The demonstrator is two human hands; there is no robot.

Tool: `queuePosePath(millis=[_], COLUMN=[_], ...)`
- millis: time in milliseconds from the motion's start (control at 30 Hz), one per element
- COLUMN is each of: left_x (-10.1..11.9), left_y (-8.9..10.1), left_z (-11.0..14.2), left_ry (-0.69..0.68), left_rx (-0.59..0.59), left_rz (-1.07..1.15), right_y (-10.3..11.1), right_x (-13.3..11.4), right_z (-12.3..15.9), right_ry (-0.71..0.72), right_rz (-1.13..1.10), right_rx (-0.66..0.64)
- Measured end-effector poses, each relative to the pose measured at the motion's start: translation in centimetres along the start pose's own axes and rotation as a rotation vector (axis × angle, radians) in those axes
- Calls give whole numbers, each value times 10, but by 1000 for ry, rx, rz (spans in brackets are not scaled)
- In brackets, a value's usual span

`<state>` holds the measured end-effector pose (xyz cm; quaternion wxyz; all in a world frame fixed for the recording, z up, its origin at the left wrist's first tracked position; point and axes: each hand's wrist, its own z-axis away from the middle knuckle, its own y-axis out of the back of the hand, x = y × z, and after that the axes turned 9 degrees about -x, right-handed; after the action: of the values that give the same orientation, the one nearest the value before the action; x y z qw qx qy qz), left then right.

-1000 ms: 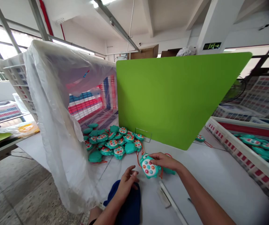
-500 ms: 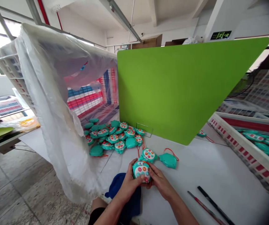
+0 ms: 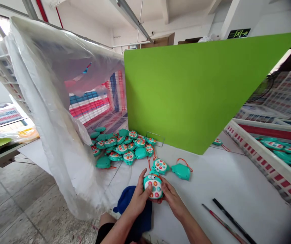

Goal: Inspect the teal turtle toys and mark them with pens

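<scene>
Between my two hands is a teal animal-shaped push-button toy [image 3: 156,189] with a white face panel, orange and teal buttons and two eyes at its top. My left hand [image 3: 139,195] grips its left side, the thumb lying on a button at the panel's left. Around the right edge closes my right hand [image 3: 172,196], its lower fingers partly hidden under the toy. Just beyond lie another toy [image 3: 160,166], buttons up, and a teal toy [image 3: 181,171] turned back up with an orange cord. A dark blue cloth [image 3: 127,200] lies below my left forearm.
A heap of the same toys [image 3: 121,149] spills from a plastic-lined basket [image 3: 46,88] on its side. Behind stands a green board [image 3: 186,95]. At right are a crate [image 3: 269,169] holding more toys, a black strip [image 3: 231,218] and a thin red tool [image 3: 221,222].
My left thumb has moved up from the toy's lower buttons to its left side. The view has shifted slightly; both hands still hold the toy.
</scene>
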<state>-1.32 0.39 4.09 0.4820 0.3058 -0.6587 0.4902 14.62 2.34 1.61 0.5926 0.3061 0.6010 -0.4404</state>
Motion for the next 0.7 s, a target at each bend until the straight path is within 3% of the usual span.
queuePosePath(millis=[133,267,467,567,700], left_x=[1,-4,-17,-25,-31], left_y=[-1,-5,-8,1,20], left_z=[0,-2,-7,-11,-15], left_ry=[47,-4,19,0,84], left_rx=[-43,-87,-151,-128,40], left_rz=[28,39,-21,-72,-42], right_y=[-2,0,9,50,150], right_x=[-10,-20,-16,-18,-42], right_z=[1,5,12,16,44], right_ry=[45,64,0,20,146], right_rz=[118,153,-69,-196,-57], right_rx=[7,27,79,212,748])
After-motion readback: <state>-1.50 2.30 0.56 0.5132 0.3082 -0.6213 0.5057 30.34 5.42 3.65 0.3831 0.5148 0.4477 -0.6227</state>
